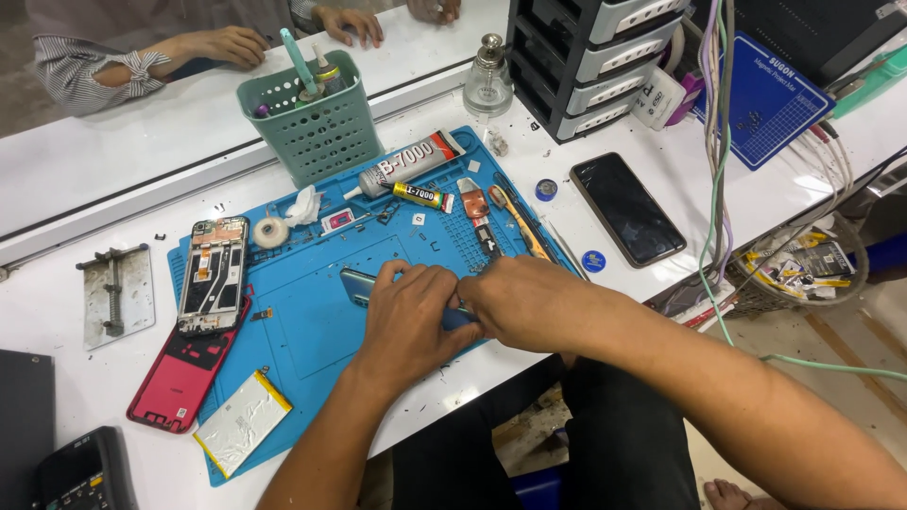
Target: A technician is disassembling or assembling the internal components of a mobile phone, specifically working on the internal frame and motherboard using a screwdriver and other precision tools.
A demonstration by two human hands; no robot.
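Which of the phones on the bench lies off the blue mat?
The black phone, screen up on the white bench right of the blue mat. The stripped phone frame and red back cover lie on the mat.

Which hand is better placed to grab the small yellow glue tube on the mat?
Probably right. The right hand is nearer the yellow tube; the left hand lies over the blue phone.

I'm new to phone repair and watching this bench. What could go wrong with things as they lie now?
Both hands, left hand and right hand, press on the teal-blue phone, which could flex or crack. The silver pouch battery overhangs the blue silicone mat near the edge; an elbow might knock it off. Tiny loose parts could scatter.
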